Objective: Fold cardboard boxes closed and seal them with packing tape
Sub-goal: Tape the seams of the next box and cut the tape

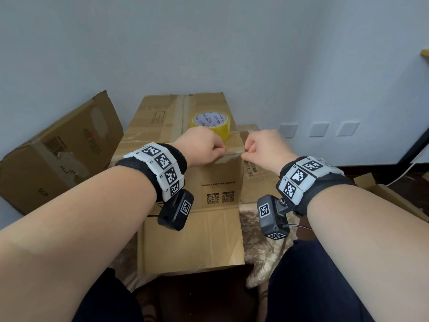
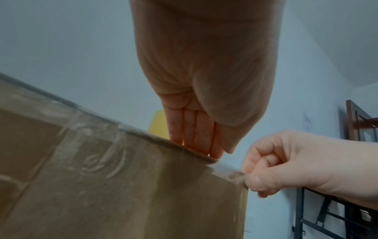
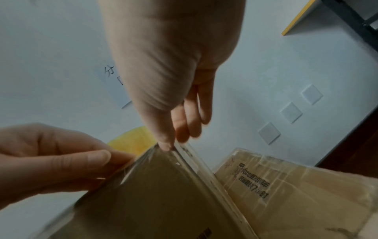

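Observation:
A closed cardboard box (image 1: 162,126) (image 2: 122,194) (image 3: 163,202) stands in front of me with a yellow roll of packing tape (image 1: 210,124) (image 2: 157,122) (image 3: 132,140) on its top. Both hands meet at the box's near right top corner. My left hand (image 1: 221,150) (image 2: 216,153) (image 3: 114,159) has its fingers on the top edge and its thumb pinched against them. A short strip of clear tape (image 1: 232,156) (image 2: 229,169) (image 3: 147,156) runs from it past the corner. My right hand (image 1: 245,155) (image 2: 248,179) (image 3: 169,143) pinches the strip's free end between thumb and forefinger.
An open box (image 1: 58,154) leans at the left. A second taped box (image 1: 253,177) (image 3: 286,186) sits behind the right side. A flat cardboard flap (image 1: 192,238) lies toward me on patterned cloth (image 1: 262,252). More cardboard (image 1: 394,198) and a black table leg (image 1: 413,145) are at the right.

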